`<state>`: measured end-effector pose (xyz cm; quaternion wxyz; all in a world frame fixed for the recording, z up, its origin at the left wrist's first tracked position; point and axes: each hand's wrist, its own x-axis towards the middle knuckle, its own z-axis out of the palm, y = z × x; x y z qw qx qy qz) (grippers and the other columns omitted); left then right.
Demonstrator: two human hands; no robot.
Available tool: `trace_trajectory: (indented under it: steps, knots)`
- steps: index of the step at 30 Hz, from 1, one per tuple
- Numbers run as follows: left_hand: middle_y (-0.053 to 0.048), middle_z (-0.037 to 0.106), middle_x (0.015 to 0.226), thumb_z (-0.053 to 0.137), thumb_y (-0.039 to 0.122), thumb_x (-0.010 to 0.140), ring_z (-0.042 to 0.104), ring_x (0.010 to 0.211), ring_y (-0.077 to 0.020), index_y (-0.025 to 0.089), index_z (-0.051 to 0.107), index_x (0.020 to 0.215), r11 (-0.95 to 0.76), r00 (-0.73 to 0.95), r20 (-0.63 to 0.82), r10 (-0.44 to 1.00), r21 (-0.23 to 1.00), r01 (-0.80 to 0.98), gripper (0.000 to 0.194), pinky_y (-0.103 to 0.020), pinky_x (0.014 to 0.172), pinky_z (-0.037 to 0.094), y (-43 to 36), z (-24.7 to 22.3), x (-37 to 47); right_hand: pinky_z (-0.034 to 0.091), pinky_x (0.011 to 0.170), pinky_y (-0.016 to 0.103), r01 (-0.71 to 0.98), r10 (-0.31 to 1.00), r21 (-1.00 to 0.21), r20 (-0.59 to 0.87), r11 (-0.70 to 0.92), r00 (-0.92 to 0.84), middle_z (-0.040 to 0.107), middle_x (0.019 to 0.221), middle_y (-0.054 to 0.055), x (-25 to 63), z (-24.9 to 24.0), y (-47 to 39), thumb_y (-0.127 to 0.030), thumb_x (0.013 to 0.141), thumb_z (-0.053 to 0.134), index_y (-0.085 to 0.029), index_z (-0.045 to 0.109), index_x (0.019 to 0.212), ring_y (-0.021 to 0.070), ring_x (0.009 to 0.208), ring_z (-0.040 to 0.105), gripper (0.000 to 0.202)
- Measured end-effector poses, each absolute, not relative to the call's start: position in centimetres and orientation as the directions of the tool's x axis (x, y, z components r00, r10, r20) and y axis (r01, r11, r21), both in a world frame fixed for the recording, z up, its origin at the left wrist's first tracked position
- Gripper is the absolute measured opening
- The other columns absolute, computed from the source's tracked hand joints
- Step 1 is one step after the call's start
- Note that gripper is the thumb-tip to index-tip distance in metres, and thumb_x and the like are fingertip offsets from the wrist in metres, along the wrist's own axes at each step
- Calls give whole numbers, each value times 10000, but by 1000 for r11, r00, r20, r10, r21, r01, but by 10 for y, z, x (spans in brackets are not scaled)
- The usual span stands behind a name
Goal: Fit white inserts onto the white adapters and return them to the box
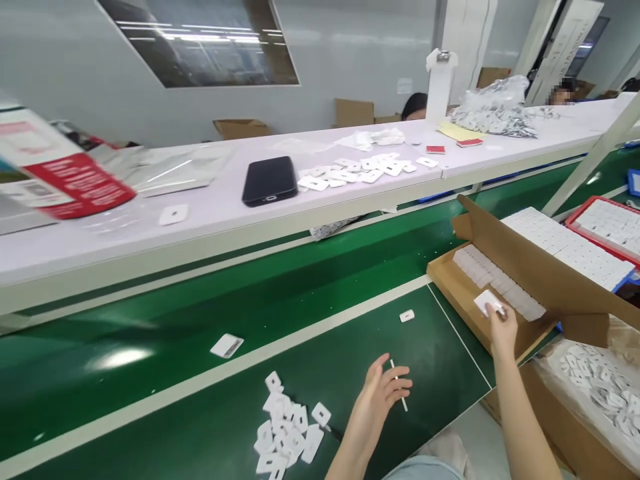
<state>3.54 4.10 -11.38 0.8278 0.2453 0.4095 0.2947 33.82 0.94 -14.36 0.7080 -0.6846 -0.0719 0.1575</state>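
Note:
My right hand (pixel 501 327) pinches a small flat white box (pixel 489 303) over the open cardboard carton (pixel 460 293). A row of similar white boxes (pixel 495 277) stands along the carton's far side. Over the green work surface, my left hand (pixel 380 390) has its fingers loosely spread around a thin white piece (pixel 405 404), seen edge-on and partly covered by the fingers. To the left of that hand lies a heap of white plastic tags (pixel 285 430) with small dark slots. One single tag (pixel 407 316) lies beyond it, near the pale strip.
A pale shelf (pixel 210 247) runs across the back, bearing a black phone (pixel 270 180) and more tags (pixel 355 171). One white box (pixel 227 345) lies on the green belt. At right are stacked white boxes (pixel 565 243) and a bag-lined carton of tags (pixel 603 380).

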Motion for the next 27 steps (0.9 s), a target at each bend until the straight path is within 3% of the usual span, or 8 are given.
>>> trace_trajectory:
  steps: [3,7,10,13,16,19,24,27]
  knots:
    - [-114,708,1028,695,537,774,684,863,-253,189,599,1125,623,388,-513,766,742,-249,503,-393,818,523,55,-120,23,551,732,346,-167,290,-986,-155,18,944,627,949,62,389,-146,10,-605,433,818,-184,516,970,193,773,623,745]
    - [-105,688,1017,742,490,734,656,877,-236,170,688,948,499,300,-449,842,858,-117,389,-357,811,512,72,-123,24,565,723,361,-250,535,-968,-230,-36,813,679,884,65,373,-158,19,-495,447,878,-165,611,971,202,735,651,674]
    - [-114,658,1139,746,497,725,636,968,-259,193,692,1033,492,333,-444,832,868,-73,436,-378,854,509,74,-129,43,580,719,386,-309,750,-947,-269,-91,604,710,884,82,309,-168,30,-537,526,854,-166,647,1013,231,761,687,646]
    - [-100,597,1306,813,467,656,589,1128,-286,241,621,1214,470,354,-405,843,875,-116,631,-398,951,481,68,-141,65,589,699,401,-313,890,-939,-258,-141,376,725,932,94,231,-177,37,-677,660,715,-184,663,1060,256,816,706,637]
    - [-101,631,1272,776,520,689,565,1198,-295,215,596,1241,467,258,-414,873,862,-196,656,-403,1043,423,67,-154,70,587,659,387,-218,957,-956,-236,-198,168,726,803,77,187,-184,49,-707,710,658,-170,711,994,249,751,708,610]
    - [-121,668,1203,703,603,728,581,1177,-319,177,628,1167,475,124,-459,880,847,-239,616,-429,1065,400,70,-163,53,579,647,370,-43,973,-976,-217,-214,78,709,752,76,206,-186,91,-665,772,634,-147,724,879,236,740,693,537]
    - [-108,675,1123,729,583,715,628,1063,-298,204,567,1182,438,-38,-456,889,873,-214,623,-434,1038,423,69,-153,15,540,855,411,259,972,-946,-152,-196,178,631,1158,82,295,-182,217,-362,940,586,-152,608,1154,201,993,635,300]
    - [-110,589,1290,672,592,770,545,1221,-295,243,483,1312,400,-33,-413,910,897,-187,671,-419,1093,369,64,-132,3,524,891,413,395,970,-895,-137,-209,203,587,1235,118,320,-183,264,-331,932,603,-143,584,1205,220,1055,609,332]
